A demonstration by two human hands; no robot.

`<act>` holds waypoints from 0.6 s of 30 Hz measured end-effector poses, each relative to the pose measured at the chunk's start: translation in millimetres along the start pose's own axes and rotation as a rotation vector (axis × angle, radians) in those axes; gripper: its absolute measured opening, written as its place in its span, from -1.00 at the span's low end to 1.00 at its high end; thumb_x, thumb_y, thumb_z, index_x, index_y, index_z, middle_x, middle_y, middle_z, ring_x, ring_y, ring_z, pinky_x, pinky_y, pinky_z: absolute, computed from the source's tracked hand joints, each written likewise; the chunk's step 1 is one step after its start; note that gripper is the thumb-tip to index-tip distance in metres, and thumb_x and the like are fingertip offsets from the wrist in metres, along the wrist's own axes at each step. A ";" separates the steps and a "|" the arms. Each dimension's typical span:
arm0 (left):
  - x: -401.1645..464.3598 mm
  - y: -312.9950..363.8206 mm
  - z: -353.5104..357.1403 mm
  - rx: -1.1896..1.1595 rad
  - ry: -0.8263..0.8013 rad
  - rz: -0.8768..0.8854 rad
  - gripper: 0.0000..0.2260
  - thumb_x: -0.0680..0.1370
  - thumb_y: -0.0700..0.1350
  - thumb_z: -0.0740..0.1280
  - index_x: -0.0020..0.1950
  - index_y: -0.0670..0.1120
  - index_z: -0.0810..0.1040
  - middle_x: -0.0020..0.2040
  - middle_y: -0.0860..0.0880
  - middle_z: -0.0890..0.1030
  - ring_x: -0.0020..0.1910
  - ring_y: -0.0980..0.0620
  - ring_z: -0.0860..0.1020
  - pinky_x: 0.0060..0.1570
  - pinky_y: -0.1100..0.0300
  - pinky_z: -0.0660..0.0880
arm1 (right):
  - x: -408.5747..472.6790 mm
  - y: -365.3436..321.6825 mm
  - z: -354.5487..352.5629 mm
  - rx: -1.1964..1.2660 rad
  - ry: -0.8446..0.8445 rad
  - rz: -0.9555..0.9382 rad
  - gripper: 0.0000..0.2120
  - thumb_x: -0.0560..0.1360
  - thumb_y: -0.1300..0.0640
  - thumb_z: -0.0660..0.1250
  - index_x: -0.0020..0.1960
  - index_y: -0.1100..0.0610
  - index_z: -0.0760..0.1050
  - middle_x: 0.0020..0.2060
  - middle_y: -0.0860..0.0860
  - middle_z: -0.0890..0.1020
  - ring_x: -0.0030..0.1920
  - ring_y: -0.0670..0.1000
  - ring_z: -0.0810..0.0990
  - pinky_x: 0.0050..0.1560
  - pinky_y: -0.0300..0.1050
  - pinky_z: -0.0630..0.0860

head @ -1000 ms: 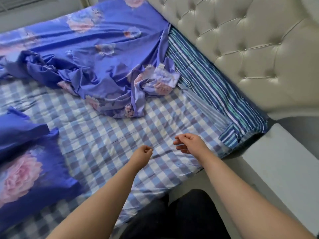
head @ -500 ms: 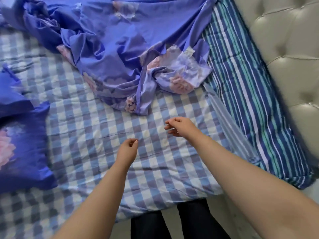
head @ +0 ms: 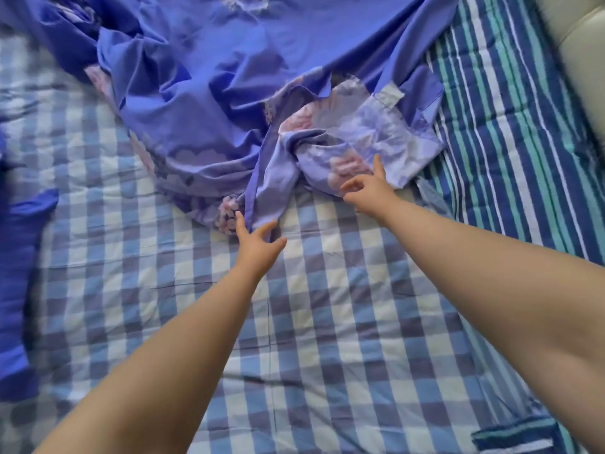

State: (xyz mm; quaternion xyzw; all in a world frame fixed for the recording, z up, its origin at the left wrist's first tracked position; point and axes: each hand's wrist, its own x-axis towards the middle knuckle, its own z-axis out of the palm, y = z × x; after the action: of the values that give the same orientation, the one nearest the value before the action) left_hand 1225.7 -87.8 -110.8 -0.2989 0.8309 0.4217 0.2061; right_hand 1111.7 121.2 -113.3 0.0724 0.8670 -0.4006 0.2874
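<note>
Your left hand (head: 258, 245) and right hand (head: 370, 190), fingers loosely spread, touch the near edge of the crumpled purple floral bedsheet (head: 212, 109); its pale fabric tag (head: 389, 95) is too blurry to read.

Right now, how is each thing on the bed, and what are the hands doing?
Purple flowery sheet, crumpled in a heap.
Checked sheet, spread flat over the bed.
Striped cover, lying flat, partly uncovered.
Left hand, fingers spread, at the flowery sheet's edge.
Right hand, one finger stretched onto the flowery sheet, grips nothing.
</note>
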 end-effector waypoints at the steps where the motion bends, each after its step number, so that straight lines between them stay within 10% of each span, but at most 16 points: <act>1: 10.5 -2.8 0.4 -0.019 0.001 -0.029 -0.58 0.52 -0.05 0.38 0.37 0.00 0.46 0.55 0.02 -0.23 0.49 0.06 0.17 0.33 0.25 0.26 | 11.1 4.3 4.6 -0.008 -0.024 0.000 -0.82 0.44 0.19 0.38 0.05 0.13 0.59 0.53 -0.02 -0.03 0.21 -0.07 0.44 0.18 -0.09 0.47; 5: 27.2 -16.5 8.6 -0.110 -0.086 -0.165 -0.40 0.56 -0.05 0.33 0.54 -0.07 0.15 0.55 0.04 -0.15 0.30 -0.08 0.42 -0.07 0.16 0.52 | 24.6 15.2 18.4 -0.061 0.000 0.003 -0.78 0.46 0.14 0.36 0.04 0.26 0.56 -0.10 0.05 0.56 -0.07 0.00 0.50 -0.10 -0.20 0.37; 9: 29.7 -34.0 19.8 -0.036 0.079 -0.033 -0.48 0.54 -0.06 0.35 0.42 -0.25 0.31 0.44 -0.13 0.24 0.34 -0.10 0.39 0.30 0.06 0.38 | -1.6 21.6 25.5 -0.010 0.240 -0.070 -0.66 0.48 0.04 0.37 0.16 0.18 0.42 0.03 0.16 0.59 0.07 0.19 0.56 -0.03 -0.11 0.39; 12: 18.4 -35.5 18.6 -0.109 0.280 -0.018 -0.72 0.51 -0.08 0.39 0.15 -0.18 0.55 0.11 -0.10 0.57 0.12 -0.06 0.54 0.10 0.22 0.41 | -28.2 35.2 25.1 -0.235 0.128 -0.149 -0.49 0.46 -0.09 0.38 0.30 0.12 0.34 0.16 0.18 0.57 0.13 0.25 0.54 0.03 0.03 0.45; 15: -1.4 -39.4 18.5 -0.056 0.272 -0.006 -0.72 0.53 -0.20 0.30 0.23 -0.09 0.43 0.00 -0.04 0.54 -0.06 -0.10 0.52 -0.15 0.24 0.35 | -56.0 61.1 23.9 -0.533 0.027 -0.253 -0.74 0.50 -0.07 0.33 0.04 0.10 0.55 0.00 0.17 0.61 0.05 0.26 0.55 -0.05 0.05 0.50; 18: -24.8 -58.2 18.7 0.410 0.174 -0.023 -0.65 0.52 -0.22 0.19 0.31 -0.06 0.40 0.13 -0.18 0.47 0.07 -0.24 0.47 0.03 -0.03 0.45 | -84.9 95.7 27.2 -0.765 0.105 -0.538 -0.87 0.25 0.18 0.47 -0.21 0.14 0.61 -0.02 0.19 0.59 0.02 0.28 0.50 -0.01 0.11 0.48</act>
State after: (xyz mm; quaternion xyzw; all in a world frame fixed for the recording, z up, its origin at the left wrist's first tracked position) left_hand 1284.7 -91.5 -140.1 -0.2955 0.9103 0.2144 0.1951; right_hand 1227.7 174.1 -142.6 -0.2458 0.9537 -0.1083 0.1353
